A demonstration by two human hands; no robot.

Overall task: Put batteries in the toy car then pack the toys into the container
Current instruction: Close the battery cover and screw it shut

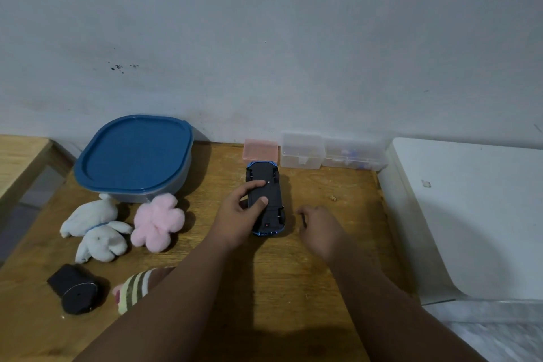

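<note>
A blue toy car lies upside down on the wooden table, its black underside facing up. My left hand grips it from the left, a finger and the thumb lying across the underside. Just right of the car, my right hand hovers with its fingers loosely curled and holds nothing that I can see. The container, with its blue lid on, stands at the back left. In front of it lie a white plush bunny and a pink plush flower.
A black cylindrical toy and a striped plush lie near the front left. A pink box and two clear plastic boxes stand against the wall. A white surface borders the table on the right.
</note>
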